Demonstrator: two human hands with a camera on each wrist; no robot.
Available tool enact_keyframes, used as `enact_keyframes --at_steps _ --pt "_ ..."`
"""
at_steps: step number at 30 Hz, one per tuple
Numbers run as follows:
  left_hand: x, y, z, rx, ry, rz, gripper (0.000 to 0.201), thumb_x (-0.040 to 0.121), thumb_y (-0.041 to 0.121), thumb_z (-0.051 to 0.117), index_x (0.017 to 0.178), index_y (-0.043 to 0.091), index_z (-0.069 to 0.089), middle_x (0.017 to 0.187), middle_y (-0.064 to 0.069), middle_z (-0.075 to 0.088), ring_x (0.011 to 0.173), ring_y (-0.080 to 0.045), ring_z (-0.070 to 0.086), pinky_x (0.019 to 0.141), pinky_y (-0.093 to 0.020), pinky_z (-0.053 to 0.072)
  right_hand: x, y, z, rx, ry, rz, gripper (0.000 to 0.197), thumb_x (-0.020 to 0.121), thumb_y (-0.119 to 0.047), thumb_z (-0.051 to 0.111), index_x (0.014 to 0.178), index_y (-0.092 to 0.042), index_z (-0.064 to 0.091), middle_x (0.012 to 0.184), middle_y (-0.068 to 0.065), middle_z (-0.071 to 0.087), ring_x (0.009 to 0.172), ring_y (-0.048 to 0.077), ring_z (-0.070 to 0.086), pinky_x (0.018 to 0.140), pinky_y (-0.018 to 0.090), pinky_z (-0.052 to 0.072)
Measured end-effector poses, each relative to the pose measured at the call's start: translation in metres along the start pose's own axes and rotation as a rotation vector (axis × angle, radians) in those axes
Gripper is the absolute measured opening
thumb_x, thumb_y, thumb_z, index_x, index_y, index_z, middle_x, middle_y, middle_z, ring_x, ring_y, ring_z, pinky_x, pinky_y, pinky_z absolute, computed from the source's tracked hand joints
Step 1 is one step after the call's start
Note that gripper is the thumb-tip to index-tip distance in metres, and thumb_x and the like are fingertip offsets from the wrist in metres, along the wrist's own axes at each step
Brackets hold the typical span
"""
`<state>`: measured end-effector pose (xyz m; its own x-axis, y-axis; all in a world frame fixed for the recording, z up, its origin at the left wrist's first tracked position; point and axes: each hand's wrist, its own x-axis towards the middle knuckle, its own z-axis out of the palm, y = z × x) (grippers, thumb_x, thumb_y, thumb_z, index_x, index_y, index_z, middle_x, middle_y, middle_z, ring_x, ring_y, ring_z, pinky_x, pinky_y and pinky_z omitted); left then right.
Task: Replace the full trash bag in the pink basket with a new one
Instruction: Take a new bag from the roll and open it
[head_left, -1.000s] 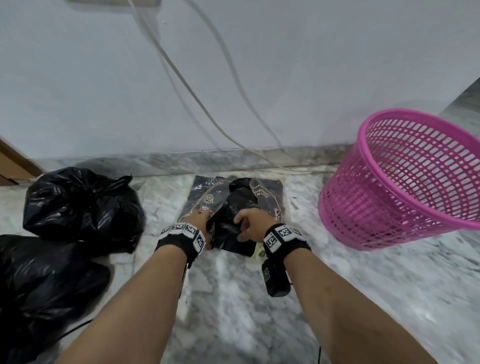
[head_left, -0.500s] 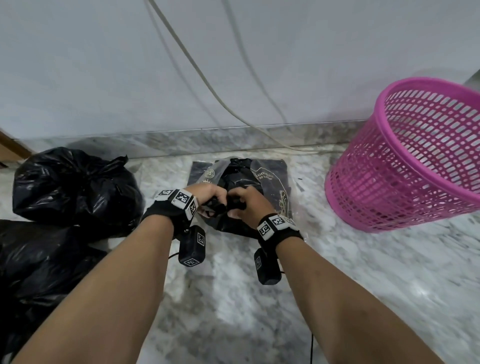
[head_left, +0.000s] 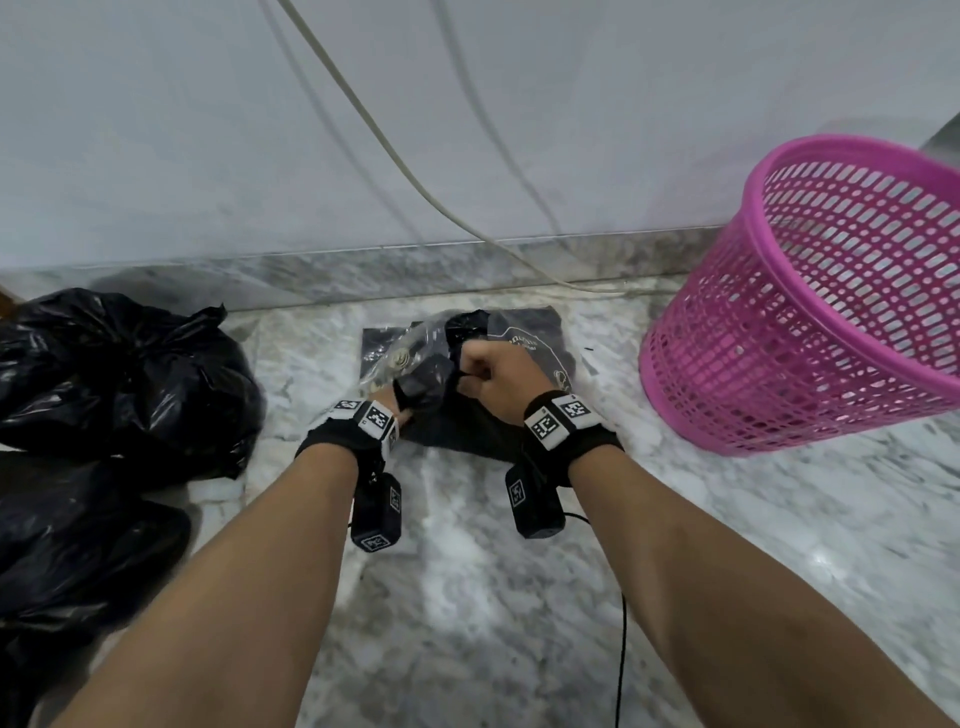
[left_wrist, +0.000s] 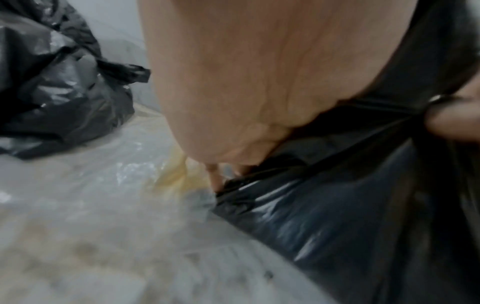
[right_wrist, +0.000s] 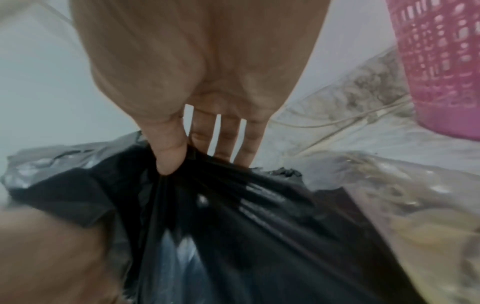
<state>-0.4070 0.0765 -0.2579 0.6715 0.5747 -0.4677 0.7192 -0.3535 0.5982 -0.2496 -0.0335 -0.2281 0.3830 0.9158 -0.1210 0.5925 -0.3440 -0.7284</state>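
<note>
Right, your right hand (head_left: 491, 376) is clenched on a fold of the new black trash bag (head_left: 457, 421), thumb pinching the plastic in the right wrist view. Your left hand (head_left: 402, 410) grips the same bag at its 8 o'clock edge, mostly hidden under it. The bag sits on the clear pack of bags (head_left: 384, 358), flat on the marble floor (head_left: 467, 597). Pink basket (head_left: 810, 312) stands at 3 o'clock, unlined. Two full black bags (head_left: 119, 379) lie at 9 o'clock.
</note>
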Motion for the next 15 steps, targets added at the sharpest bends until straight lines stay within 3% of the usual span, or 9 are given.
enact_keyframes --at_steps 2,3,7,9,11,12,13,14,15 --pt "-0.001 -0.007 0.006 0.228 -0.026 -0.035 0.057 0.096 0.02 0.043 0.15 0.026 0.029 0.159 0.003 0.023 0.146 -0.022 0.021 0.121 -0.035 0.013 0.003 -0.003 -0.006 0.034 0.038 -0.015 0.035 0.081 -0.005 0.069 0.066 -0.02 0.041 0.064 -0.001 0.046 0.062 0.017 0.044 0.062 0.034 0.04" --pt "-0.001 -0.004 0.006 0.239 -0.025 -0.083 0.056 0.096 0.017 0.04 0.151 0.022 0.028 0.158 0.002 0.023 0.148 -0.024 0.016 0.122 -0.036 0.009 0.005 -0.005 -0.01 0.054 0.063 -0.014 0.038 0.082 -0.006 0.068 0.065 -0.022 0.038 0.061 -0.005 0.042 0.059 0.014 0.04 0.06 0.032 0.037" --pt "0.001 0.01 0.005 0.204 -0.021 -0.142 0.044 0.103 0.017 0.037 0.144 0.005 0.038 0.152 -0.014 0.035 0.14 -0.031 0.035 0.11 -0.031 0.028 0.006 -0.009 -0.028 0.084 0.105 -0.027 0.03 0.083 -0.009 0.068 0.069 -0.016 0.043 0.055 -0.009 0.034 0.05 0.005 0.032 0.053 0.02 0.029" --pt "0.001 0.014 0.006 0.139 -0.085 -0.189 0.041 0.103 0.012 0.035 0.141 -0.002 0.041 0.144 -0.023 0.045 0.132 -0.031 0.045 0.101 -0.03 0.032 0.005 -0.008 -0.032 0.114 0.101 -0.014 0.024 0.085 -0.011 0.066 0.072 -0.011 0.045 0.056 -0.008 0.034 0.052 0.006 0.03 0.054 0.021 0.03" --pt "0.004 0.008 0.008 0.066 -0.099 -0.155 0.026 0.096 0.008 0.049 0.114 0.007 0.067 0.116 -0.019 0.065 0.113 -0.03 0.059 0.086 -0.03 0.042 0.004 -0.004 -0.031 0.142 0.105 0.024 0.021 0.087 -0.015 0.064 0.076 -0.007 0.047 0.058 -0.006 0.037 0.055 0.011 0.033 0.056 0.027 0.033" --pt "0.007 0.001 0.009 0.01 -0.067 -0.148 0.021 0.09 0.009 0.057 0.087 0.019 0.075 0.091 -0.012 0.071 0.095 -0.027 0.063 0.074 -0.027 0.044 0.005 -0.002 -0.031 0.161 0.111 0.045 0.02 0.087 -0.018 0.063 0.078 -0.009 0.048 0.058 -0.005 0.04 0.055 0.013 0.036 0.058 0.03 0.036" --pt "0.009 -0.005 0.01 -0.052 -0.041 -0.159 0.027 0.085 0.01 0.063 0.064 0.024 0.073 0.069 -0.004 0.067 0.076 -0.024 0.062 0.062 -0.023 0.042 0.004 -0.003 -0.032 0.177 0.115 0.065 0.02 0.087 -0.021 0.062 0.078 -0.011 0.048 0.057 -0.004 0.044 0.056 0.014 0.039 0.06 0.033 0.039" --pt "0.009 -0.01 0.012 -0.056 -0.041 -0.151 0.031 0.083 0.013 0.068 0.053 0.023 0.07 0.058 0.0 0.063 0.065 -0.022 0.058 0.057 -0.02 0.04 0.005 -0.002 -0.033 0.193 0.124 0.073 0.02 0.088 -0.022 0.062 0.077 -0.014 0.048 0.054 -0.008 0.046 0.054 0.013 0.041 0.061 0.035 0.042" --pt "0.004 -0.009 0.012 -0.049 -0.04 -0.15 0.027 0.082 0.017 0.071 0.055 0.022 0.071 0.057 -0.001 0.063 0.062 -0.022 0.059 0.056 -0.02 0.041 0.004 -0.005 -0.035 0.196 0.123 0.073 0.021 0.089 -0.019 0.062 0.076 -0.014 0.047 0.048 -0.01 0.046 0.051 0.01 0.041 0.061 0.034 0.043"
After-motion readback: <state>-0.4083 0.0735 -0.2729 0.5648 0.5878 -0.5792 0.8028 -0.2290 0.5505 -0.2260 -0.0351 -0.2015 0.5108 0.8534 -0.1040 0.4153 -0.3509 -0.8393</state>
